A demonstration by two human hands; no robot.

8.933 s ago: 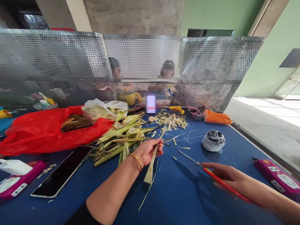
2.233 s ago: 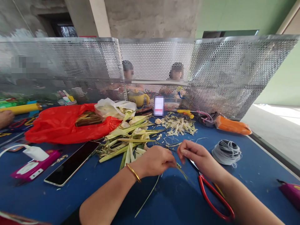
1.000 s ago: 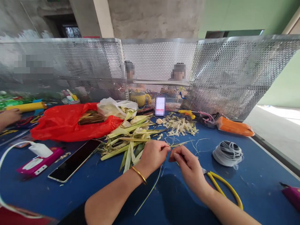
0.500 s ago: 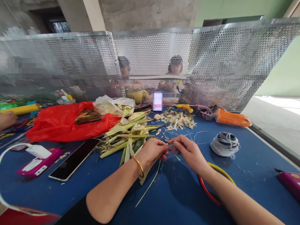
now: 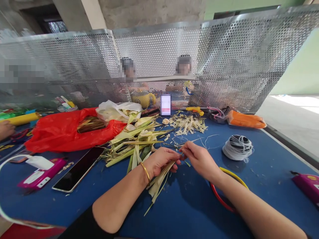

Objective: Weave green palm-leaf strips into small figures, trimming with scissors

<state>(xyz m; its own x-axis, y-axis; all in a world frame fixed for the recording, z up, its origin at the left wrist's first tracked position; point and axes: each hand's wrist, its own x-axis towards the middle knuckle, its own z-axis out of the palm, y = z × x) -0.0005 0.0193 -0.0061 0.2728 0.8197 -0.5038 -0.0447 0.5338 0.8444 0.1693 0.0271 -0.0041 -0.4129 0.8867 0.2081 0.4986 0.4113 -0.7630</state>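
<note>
My left hand [image 5: 163, 161], with a gold bangle at the wrist, is closed around a bundle of pale green dried husk strips [image 5: 159, 184]. The strips fan out below the palm toward me. My right hand [image 5: 195, 157] is pinched right at the left fingertips, and what it holds there is too small to make out. A pile of husk leaves [image 5: 127, 151] lies just left of the hands. Beyond them are fine loose threads [image 5: 205, 141] and a heap of husk scraps [image 5: 190, 123].
At right sit a spool of white thread [image 5: 238, 149], a red and yellow ring [image 5: 219, 196] and an orange packet [image 5: 246, 119]. Leftward are a red plastic bag [image 5: 57, 136], a phone [image 5: 78, 170] and a purple power strip [image 5: 42, 176]. Behind a perforated metal screen [image 5: 159, 43] sit people.
The husk bundle under my left hand has turned and shows more broadly. My right hand has shifted slightly, its fingers tighter against the left fingertips. The whole view has moved slightly.
</note>
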